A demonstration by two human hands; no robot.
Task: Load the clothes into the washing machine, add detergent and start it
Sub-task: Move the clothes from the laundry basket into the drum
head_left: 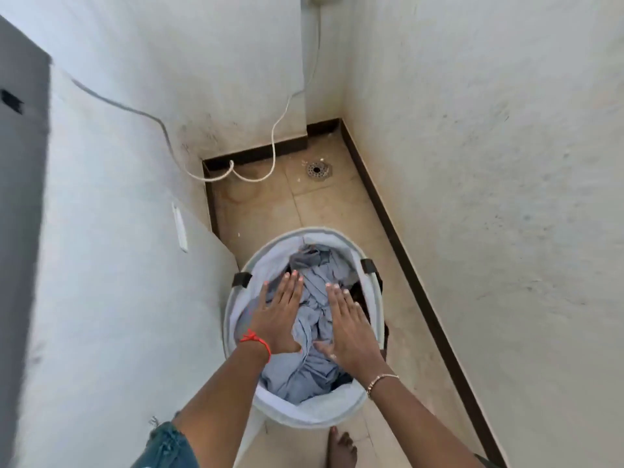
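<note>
Both hands are open with the fingers straight, the left hand [280,315] and right hand [351,329] side by side, slightly apart, flat over the clothes [314,295]. To do this well, they should dig under the pile and gather it in one bundle so nothing trails. The crumpled blue-grey clothes fill the round laundry basket [304,418] on the tiled floor [320,211]. I cannot pick out the washing machine with certainty.

At left edge, grey flat panel [20,163] cut off, blurred. Under left hand [280,315] and right hand [351,332], pale blue crumpled clothes [314,295] partly hidden. At bottom edge, bare foot [341,447] cropped.
</note>
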